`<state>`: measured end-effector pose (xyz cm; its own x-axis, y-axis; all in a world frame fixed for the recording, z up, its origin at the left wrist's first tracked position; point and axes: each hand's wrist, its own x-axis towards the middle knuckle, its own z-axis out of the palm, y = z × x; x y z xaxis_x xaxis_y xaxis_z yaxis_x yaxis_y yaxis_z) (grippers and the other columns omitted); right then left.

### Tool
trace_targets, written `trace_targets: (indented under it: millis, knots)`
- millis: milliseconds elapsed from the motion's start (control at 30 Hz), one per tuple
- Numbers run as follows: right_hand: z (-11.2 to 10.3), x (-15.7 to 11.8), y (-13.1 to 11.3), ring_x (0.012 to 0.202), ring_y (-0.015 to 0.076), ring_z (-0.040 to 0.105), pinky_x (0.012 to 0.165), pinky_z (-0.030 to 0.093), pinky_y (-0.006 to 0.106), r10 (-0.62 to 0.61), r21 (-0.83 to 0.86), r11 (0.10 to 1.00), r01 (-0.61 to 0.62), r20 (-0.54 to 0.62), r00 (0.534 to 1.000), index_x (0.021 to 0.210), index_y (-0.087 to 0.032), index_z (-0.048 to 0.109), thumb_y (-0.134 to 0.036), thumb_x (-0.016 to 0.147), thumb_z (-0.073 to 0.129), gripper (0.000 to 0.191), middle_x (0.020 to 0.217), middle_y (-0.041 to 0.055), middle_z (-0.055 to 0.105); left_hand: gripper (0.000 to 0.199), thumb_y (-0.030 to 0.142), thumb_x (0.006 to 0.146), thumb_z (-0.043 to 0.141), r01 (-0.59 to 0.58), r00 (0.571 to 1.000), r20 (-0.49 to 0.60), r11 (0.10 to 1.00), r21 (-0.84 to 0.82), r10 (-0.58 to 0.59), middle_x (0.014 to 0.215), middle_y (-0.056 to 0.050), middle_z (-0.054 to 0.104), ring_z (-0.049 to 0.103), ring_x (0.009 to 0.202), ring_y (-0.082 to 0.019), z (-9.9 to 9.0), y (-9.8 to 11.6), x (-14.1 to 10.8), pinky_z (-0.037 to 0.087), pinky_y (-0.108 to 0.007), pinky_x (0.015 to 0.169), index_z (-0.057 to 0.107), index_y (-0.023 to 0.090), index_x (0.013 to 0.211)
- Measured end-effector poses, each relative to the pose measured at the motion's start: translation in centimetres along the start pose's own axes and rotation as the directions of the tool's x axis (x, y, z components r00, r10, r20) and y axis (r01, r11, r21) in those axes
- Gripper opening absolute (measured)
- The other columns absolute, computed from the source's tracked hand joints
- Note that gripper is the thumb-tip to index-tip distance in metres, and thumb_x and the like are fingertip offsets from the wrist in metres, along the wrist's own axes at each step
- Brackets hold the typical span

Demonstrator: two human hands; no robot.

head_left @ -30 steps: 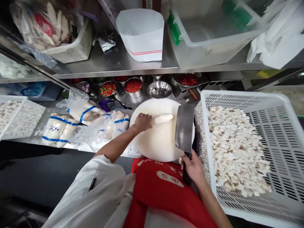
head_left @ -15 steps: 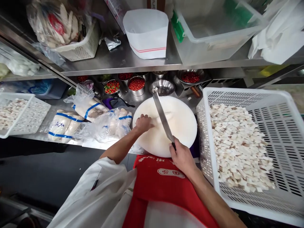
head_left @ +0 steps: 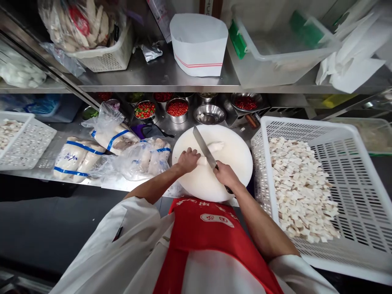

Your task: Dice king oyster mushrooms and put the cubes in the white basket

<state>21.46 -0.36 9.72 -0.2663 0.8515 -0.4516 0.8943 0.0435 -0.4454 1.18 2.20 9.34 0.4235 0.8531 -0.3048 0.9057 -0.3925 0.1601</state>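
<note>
My right hand [head_left: 227,175] grips the handle of a long kitchen knife [head_left: 204,146], its blade slanting away to the left over the round white cutting board [head_left: 190,185]. Curled fingers of my left hand [head_left: 188,160] press on a pale king oyster mushroom [head_left: 202,161] beside the blade. Beyond the blade, on its right, lies another pale mushroom portion [head_left: 216,146]; whether the two are joined is hidden by the knife. To the left are whole mushrooms in clear bags [head_left: 80,158] with blue bands.
A large white basket [head_left: 364,183] of chopped mushroom pieces [head_left: 301,188] stands to the right. Behind the board are metal bowls of chopped peppers [head_left: 177,109] and a steel bowl [head_left: 210,114]. A steel shelf [head_left: 147,81] overhangs them, bearing a paper hat [head_left: 199,47] and plastic tub [head_left: 275,65].
The knife has come lower and nearer the left hand, its tip shifting left and down. My left hand has moved slightly right, and the mushroom beside the blade shows more clearly.
</note>
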Motion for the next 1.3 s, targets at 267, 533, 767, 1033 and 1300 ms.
trace_targets:
  millis: [267,533,767,1033,1300]
  knots:
    - [0.0,-4.9,4.5,0.085,0.0216,0.066,0.07,0.041,0.026,-0.065,0.121,0.991,0.058,0.052,0.997,0.105,-0.019,0.061,-0.027,0.092,0.043,0.024,0.09,0.0075,0.072,0.05,0.034,0.093,0.058,0.007,0.95,-0.27,0.874,-0.486,-0.157,0.153,-0.009,0.039,0.04,0.139,-0.02,5.7,-0.1,-3.1,0.042,-0.033,0.113,0.045,0.023,0.14]
    - [1.9,-8.2,5.6,0.072,0.0213,0.065,0.063,0.044,0.027,-0.14,0.361,0.927,0.097,0.095,0.986,0.099,-0.02,0.062,-0.035,0.091,0.043,0.025,0.074,0.0035,0.069,0.029,0.036,0.086,0.067,0.074,0.789,-0.204,0.419,-0.905,-0.58,0.107,-0.005,0.07,0.067,0.089,-0.017,8.0,0.1,-2.5,0.055,-0.03,0.082,0.067,0.02,0.11]
    - [2.6,-7.8,6.6,0.065,0.0212,0.066,0.062,0.049,0.03,-0.099,0.43,0.9,0.068,0.05,0.994,0.113,-0.019,0.064,-0.034,0.09,0.044,0.034,0.069,0.0013,0.069,0.022,0.036,0.091,0.059,-0.015,0.798,-0.286,0.457,-0.889,-0.53,0.105,-0.006,0.067,0.064,0.096,-0.017,6.6,0.9,-0.6,0.053,-0.029,0.082,0.07,0.02,0.1]
    - [1.5,-7.3,6.7,0.111,0.0283,0.066,0.091,0.05,0.037,-0.143,0.246,0.959,0.142,-0.014,0.99,0.129,-0.019,0.057,-0.028,0.093,0.042,0.04,0.118,0.0122,0.071,0.042,0.04,0.09,0.062,0.061,0.886,-0.285,0.7,-0.712,-0.367,0.12,-0.011,0.061,0.058,0.112,-0.025,6.8,2.1,1.7,0.047,-0.042,0.101,0.057,0.019,0.127]
    - [0.6,-6.4,7.4,0.104,0.0288,0.069,0.083,0.052,0.034,-0.059,0.155,0.986,0.067,-0.057,0.997,0.13,-0.016,0.057,-0.028,0.094,0.042,0.041,0.109,0.0115,0.074,0.04,0.042,0.094,0.054,0.091,0.949,-0.22,0.867,-0.49,-0.224,0.113,-0.013,0.064,0.061,0.107,-0.027,4.8,3.2,4.0,0.05,-0.04,0.094,0.054,0.014,0.122]
